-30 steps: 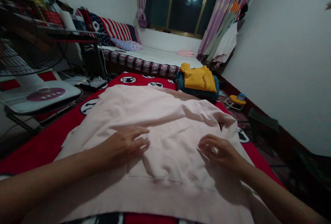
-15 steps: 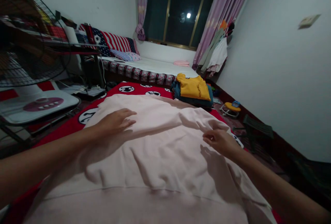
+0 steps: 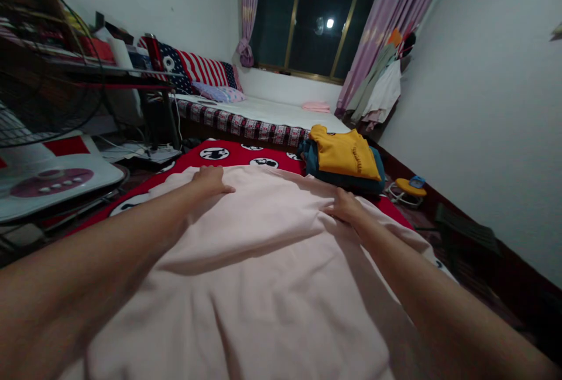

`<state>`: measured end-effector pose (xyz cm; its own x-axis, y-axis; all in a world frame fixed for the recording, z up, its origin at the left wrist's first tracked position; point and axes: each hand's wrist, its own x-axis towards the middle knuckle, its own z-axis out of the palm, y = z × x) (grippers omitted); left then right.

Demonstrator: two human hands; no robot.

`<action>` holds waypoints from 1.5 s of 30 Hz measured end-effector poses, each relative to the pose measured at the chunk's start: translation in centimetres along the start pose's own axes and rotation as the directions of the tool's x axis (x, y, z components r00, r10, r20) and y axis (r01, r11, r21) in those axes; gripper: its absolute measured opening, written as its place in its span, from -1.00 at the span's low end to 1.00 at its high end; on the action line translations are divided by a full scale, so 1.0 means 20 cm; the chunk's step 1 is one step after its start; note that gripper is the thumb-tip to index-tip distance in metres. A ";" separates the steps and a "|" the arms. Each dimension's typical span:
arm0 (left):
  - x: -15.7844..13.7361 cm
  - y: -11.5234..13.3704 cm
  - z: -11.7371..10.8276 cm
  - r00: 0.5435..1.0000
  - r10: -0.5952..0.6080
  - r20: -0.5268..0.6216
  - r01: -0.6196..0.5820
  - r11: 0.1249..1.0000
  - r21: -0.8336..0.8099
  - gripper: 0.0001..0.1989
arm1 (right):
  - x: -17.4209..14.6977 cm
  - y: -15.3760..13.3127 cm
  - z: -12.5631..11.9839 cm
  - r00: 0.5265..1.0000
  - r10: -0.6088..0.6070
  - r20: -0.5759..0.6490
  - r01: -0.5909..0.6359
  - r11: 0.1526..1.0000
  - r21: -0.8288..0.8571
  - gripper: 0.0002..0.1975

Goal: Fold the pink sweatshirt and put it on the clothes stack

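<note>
A large pale pink garment (image 3: pixel 263 251) lies spread over a red patterned cloth (image 3: pixel 237 154), with creases running across it. My left hand (image 3: pixel 209 181) rests on the garment's far left part, its thumb stretched out to the side and its fingers pointing down over the fabric. On the far right part, my right hand (image 3: pixel 346 205) has its fingers drawn together on a fold of the garment; the fingertips are partly hidden. Just beyond the right hand sits a folded pile, a yellow shirt (image 3: pixel 346 154) on top of dark teal clothing (image 3: pixel 311 160).
A fan (image 3: pixel 48 175) stands at the left, beside a cluttered desk (image 3: pixel 127 72). Behind is a bed (image 3: pixel 272 112) below the window. At the right are a yellow-topped stool (image 3: pixel 410 187), a dark folding stool (image 3: pixel 468 228) and clothes hanging (image 3: pixel 381 93) by the curtain.
Both hands have moved forward over the garment, toward its far edge. The right hand has also come slightly inward, closer to the folded pile. The view has shifted a little to the left.
</note>
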<state>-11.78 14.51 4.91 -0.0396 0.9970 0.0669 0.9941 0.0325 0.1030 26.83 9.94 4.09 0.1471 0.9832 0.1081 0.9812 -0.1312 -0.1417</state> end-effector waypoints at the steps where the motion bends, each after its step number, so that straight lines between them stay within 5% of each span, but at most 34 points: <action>1: 0.01 0.00 0.00 1.000 0.002 0.030 -0.003 1.000 0.014 -0.27 | 0.02 0.01 0.01 0.999 0.008 0.036 -0.009 1.000 0.008 -0.19; 6: -0.03 0.04 -0.05 0.995 0.089 0.036 -0.091 0.995 0.046 -0.70 | 0.01 0.02 -0.02 0.998 -0.060 0.031 0.060 0.998 0.031 -0.67; 8: -0.06 0.04 -0.10 0.981 0.144 -0.128 -0.139 0.989 0.046 -0.75 | -0.03 0.02 -0.05 0.981 -0.103 -0.163 0.116 0.991 0.070 -0.79; 11: -0.07 0.02 -0.18 0.872 0.164 -0.462 -0.171 0.985 0.026 -0.71 | -0.07 0.03 -0.07 0.859 -0.077 -0.507 0.199 0.961 0.192 -0.83; 13: -0.06 0.01 -0.21 0.830 0.125 -0.543 -0.144 0.990 0.008 -0.71 | -0.08 0.04 -0.06 0.806 -0.037 -0.590 0.240 0.933 0.269 -0.74; 17: -0.10 0.10 -0.20 0.877 0.153 -0.455 -0.148 0.988 0.047 -0.66 | -0.20 -0.06 -0.03 0.834 -0.153 -0.531 0.323 0.915 0.243 -0.46; 20: -0.26 0.27 -0.12 0.900 0.312 -0.305 -0.316 0.948 0.036 -0.52 | -0.34 -0.17 0.00 0.829 -0.380 -0.410 0.454 0.885 0.098 -0.49; 23: -0.46 0.39 0.01 0.814 0.574 -0.085 -0.577 0.816 -0.021 -0.37 | -0.43 -0.17 0.04 0.820 -0.537 -0.196 0.543 0.839 -0.028 -0.49; 27: -0.58 0.35 0.16 0.812 0.581 0.061 -0.571 0.811 -0.128 -0.28 | -0.38 0.02 0.08 0.955 -0.296 0.033 0.297 0.945 -0.136 -0.44; 31: -0.61 0.32 0.18 0.861 0.500 0.097 -0.490 0.865 -0.110 -0.28 | -0.40 0.03 0.03 0.996 -0.069 0.060 0.080 0.973 -0.218 -0.48; 34: -0.71 0.39 0.17 0.895 0.443 0.045 -0.438 0.895 -0.088 -0.40 | -0.53 -0.13 0.03 0.982 -0.187 0.016 0.187 0.968 -0.165 -0.49; 37: -0.84 0.42 0.17 0.849 0.529 0.017 -0.526 0.846 -0.087 -0.43 | -0.62 -0.26 0.08 0.937 -0.350 0.013 0.350 0.935 -0.060 -0.46; 42: -0.95 0.31 0.12 0.748 0.662 0.045 -0.658 0.749 -0.071 -0.41 | -0.60 -0.28 0.08 0.956 -0.284 0.068 0.285 0.959 -0.002 -0.52; 45: -1.03 0.26 0.08 0.734 0.679 -0.027 -0.680 0.733 -0.013 -0.60 | -0.59 -0.30 0.10 0.953 -0.290 -0.091 0.296 0.953 0.057 -0.62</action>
<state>-5.59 -5.78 2.57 0.6433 0.7515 0.1463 0.7548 -0.6546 0.0429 18.88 -0.70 1.71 -0.1334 0.9631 0.2337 0.9719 0.1733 -0.1592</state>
